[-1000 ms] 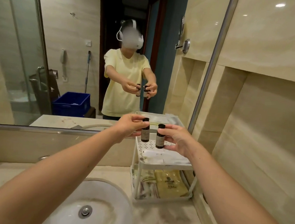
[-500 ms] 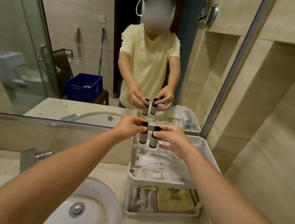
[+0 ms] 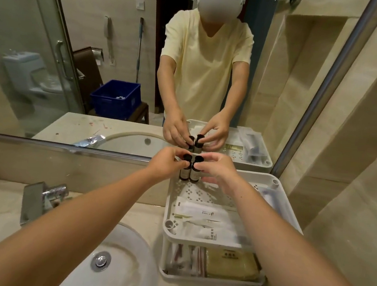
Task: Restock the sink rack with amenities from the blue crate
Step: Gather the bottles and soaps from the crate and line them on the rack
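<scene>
Since half a second ago both hands have brought the two bottles lower and closer together, down to the back left corner of the rack's top tier.

At the far left, in the mirror, one blue crate (image 3: 117, 99) sits on a chair behind the person, well apart from the counter. One faucet (image 3: 42, 199) and one sink basin (image 3: 126, 265) lie left of the rack. The left hand (image 3: 168, 166) pinches the left dark bottle (image 3: 184, 174) near its black cap. Touching it stands the right dark bottle (image 3: 194, 176), pinched the same way by the right hand (image 3: 219, 172). That makes two bottles, one per hand, both upright. Their bases look to be at the perforated shelf, though I cannot tell if they rest on it.

The step in hand appears to be setting these bottles on the white two-tier rack (image 3: 169, 202). Next, probably, the fingers open straight outward without tipping the narrow bottles.

The top tier also holds several white sachets (image 3: 201, 211), perhaps three. On the lower tier there is one tan packet (image 3: 230, 265) among thin wrapped items I cannot count.
</scene>
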The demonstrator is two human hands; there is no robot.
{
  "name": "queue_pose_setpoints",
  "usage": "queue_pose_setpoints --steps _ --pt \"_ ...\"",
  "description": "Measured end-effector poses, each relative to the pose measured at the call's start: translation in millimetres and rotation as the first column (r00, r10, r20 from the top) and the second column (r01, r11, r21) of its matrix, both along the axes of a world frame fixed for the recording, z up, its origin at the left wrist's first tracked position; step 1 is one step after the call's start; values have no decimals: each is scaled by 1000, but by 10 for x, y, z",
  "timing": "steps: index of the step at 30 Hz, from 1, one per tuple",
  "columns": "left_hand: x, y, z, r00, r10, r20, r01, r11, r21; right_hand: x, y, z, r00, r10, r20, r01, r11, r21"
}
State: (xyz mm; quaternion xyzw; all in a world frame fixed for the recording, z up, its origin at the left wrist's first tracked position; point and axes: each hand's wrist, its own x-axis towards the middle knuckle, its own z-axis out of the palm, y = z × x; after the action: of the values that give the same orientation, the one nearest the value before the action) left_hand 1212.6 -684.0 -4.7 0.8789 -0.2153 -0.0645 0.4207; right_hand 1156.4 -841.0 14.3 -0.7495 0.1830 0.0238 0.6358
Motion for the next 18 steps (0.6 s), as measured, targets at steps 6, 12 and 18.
queue_pose_setpoints --steps 6,12,18 --pt "45 11 -61 1000 14 -2 -14 1000 -15 82 32 -86 1000 15 -11 -15 1000 -25" --pt "32 12 -84 998 61 -14 -62 996 -65 100 57 -107 1000 -4 13 5 998 -57" --pt "-37 76 -55 994 105 21 -103 991 -87 20 89 -105 997 -31 73 44 981 -188"
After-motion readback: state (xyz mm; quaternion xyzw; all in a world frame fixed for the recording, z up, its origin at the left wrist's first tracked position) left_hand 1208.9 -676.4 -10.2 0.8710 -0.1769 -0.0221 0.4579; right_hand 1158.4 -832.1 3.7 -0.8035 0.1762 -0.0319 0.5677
